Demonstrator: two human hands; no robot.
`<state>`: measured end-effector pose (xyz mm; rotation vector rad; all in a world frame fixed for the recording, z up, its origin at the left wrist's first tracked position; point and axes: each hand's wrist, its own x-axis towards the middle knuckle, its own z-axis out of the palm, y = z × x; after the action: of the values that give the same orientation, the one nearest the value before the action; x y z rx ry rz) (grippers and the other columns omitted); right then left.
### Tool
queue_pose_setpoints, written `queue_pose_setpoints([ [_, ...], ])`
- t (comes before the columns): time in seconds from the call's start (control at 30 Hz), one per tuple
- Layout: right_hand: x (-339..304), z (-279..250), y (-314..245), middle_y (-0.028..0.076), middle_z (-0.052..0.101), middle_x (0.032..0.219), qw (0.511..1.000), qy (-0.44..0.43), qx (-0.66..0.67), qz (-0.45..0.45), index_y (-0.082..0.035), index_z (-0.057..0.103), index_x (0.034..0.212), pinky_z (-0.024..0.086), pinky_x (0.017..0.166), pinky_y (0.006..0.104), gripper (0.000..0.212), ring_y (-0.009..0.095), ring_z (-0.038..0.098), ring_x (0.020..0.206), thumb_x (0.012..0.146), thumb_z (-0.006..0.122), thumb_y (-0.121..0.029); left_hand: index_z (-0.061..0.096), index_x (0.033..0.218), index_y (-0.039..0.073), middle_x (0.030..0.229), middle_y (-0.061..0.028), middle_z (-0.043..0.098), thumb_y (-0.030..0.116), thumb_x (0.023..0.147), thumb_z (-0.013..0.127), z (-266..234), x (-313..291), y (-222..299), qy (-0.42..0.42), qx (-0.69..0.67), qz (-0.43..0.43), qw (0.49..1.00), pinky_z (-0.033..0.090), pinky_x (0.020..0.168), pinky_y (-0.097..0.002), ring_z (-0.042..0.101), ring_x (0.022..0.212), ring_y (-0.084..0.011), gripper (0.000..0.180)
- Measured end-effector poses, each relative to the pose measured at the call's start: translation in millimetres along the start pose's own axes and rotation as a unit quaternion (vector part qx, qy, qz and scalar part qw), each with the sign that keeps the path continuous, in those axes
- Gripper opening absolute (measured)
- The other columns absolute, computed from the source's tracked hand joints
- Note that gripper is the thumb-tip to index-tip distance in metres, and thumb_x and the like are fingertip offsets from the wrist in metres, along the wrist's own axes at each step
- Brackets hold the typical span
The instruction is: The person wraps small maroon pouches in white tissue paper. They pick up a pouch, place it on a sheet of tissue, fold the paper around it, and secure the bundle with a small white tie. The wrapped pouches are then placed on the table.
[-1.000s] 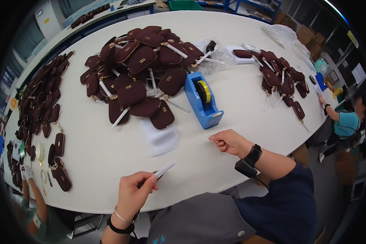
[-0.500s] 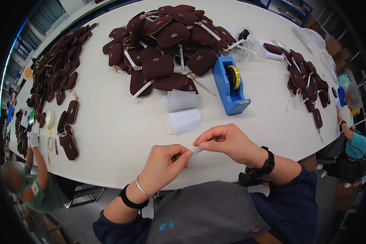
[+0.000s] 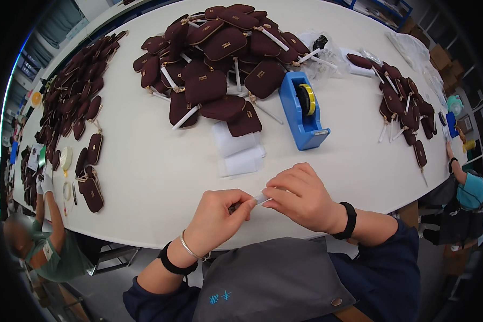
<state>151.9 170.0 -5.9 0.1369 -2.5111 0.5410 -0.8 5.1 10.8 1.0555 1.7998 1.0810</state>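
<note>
A small rolled piece of white paper (image 3: 261, 198) is pinched between my two hands, just above the near part of the table. Its left end sits between the thumb and fingers of my left hand (image 3: 220, 219). My right hand (image 3: 304, 199) has its thumb and fingertips closed on the other end. Whatever else the left fingers cover is hidden. Beyond my hands lie thin white paper sheets (image 3: 242, 162), with a dark maroon pouch (image 3: 245, 121) overlapping their far edge. To their right stands a blue tape dispenser (image 3: 305, 129) carrying a roll of yellow tape (image 3: 309, 100).
A large heap of maroon zip pouches (image 3: 206, 86), many with white wrapped ends, fills the table's far middle. More pouches lie left (image 3: 72, 91) and right (image 3: 408, 110). Clear plastic bags (image 3: 327, 59) lie behind the dispenser. Co-workers sit left (image 3: 53, 249) and right (image 3: 469, 190).
My right hand has rolled over, its fingers now curled over the paper's end. A pouch at the heap's front has slid onto the white sheets. My left hand has hardly moved.
</note>
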Motion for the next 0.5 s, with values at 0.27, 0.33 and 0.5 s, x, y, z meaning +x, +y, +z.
queue_pose_setpoints([
  [0.27,2.1,-2.5,3.9,0.006,0.060,0.080,0.901,-0.238,0.268,0.245,-0.007,0.066,0.089,0.042,0.068,0.0334,0.013,0.024,0.057,0.075,0.085,0.070,-0.019,0.070,0.086,0.004,0.067,-0.0057,0.065,0.009,0.084,0.070,3.4,-1.4,0.8,0.053,0.233,0.214,0.947,0.040,0.066,-0.0320,0.053,0.058,-0.0196,0.006],
  [0.33,7.2,-7.7,14.4,0.006,0.059,0.076,0.789,-0.329,0.391,0.341,-0.007,0.067,0.086,0.042,0.065,0.0325,0.012,0.025,0.056,0.073,0.085,0.071,-0.018,0.070,0.086,0.004,0.068,-0.0055,0.066,0.009,0.084,0.070,4.1,-2.2,-2.5,0.055,0.219,0.223,0.948,0.040,0.065,-0.0317,0.053,0.058,-0.0193,0.006],
  [0.5,6.1,-9.9,16.8,0.005,0.059,0.077,0.910,-0.205,0.302,0.195,-0.008,0.066,0.090,0.041,0.073,0.0329,0.016,0.022,0.056,0.076,0.080,0.075,-0.017,0.070,0.085,0.004,0.069,-0.0056,0.067,0.009,0.085,0.070,2.2,-3.8,0.1,0.046,0.153,0.162,0.974,0.041,0.066,-0.0312,0.054,0.059,-0.0189,0.005],
])
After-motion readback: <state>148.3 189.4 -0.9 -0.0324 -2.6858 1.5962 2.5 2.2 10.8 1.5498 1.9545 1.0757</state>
